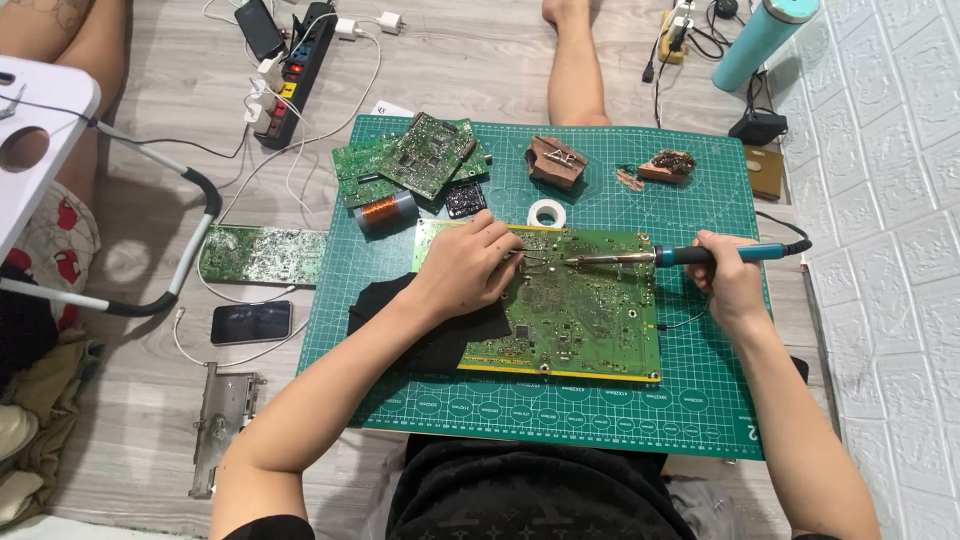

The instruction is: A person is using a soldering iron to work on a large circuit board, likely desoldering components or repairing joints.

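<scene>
Head view, looking down: large green circuit board (pixel 585 320) lying flat on a green cutting mat (pixel 700 400) spread on the floor, its long axis running left to right across the person's front. Left hand (pixel 465 265) rests on the board's upper left part, fingers (pixel 505 245) curled narrow around what appear to be thin tweezers (pixel 535 260); whether these pinch a component is too small to tell. Right hand (pixel 725 275) is wrapped closed on the blue handle of a soldering iron (pixel 690 255), held level, its long axis pointing leftward so that the metal tip meets the tweezer ends just beside the left fingers, over the board's upper edge. The working spot thus lies touching-close to the left fingers and well out from the right ones, along the iron's shaft. Black cloth (pixel 440 335) sits under the left forearm. Farther from the fingers: a white tape roll (pixel 546 213), a pile of smaller boards (pixel 415 160), a copper coil (pixel 385 211), and, off the mat, a phone (pixel 251 322) and a power strip (pixel 295 70).
</scene>
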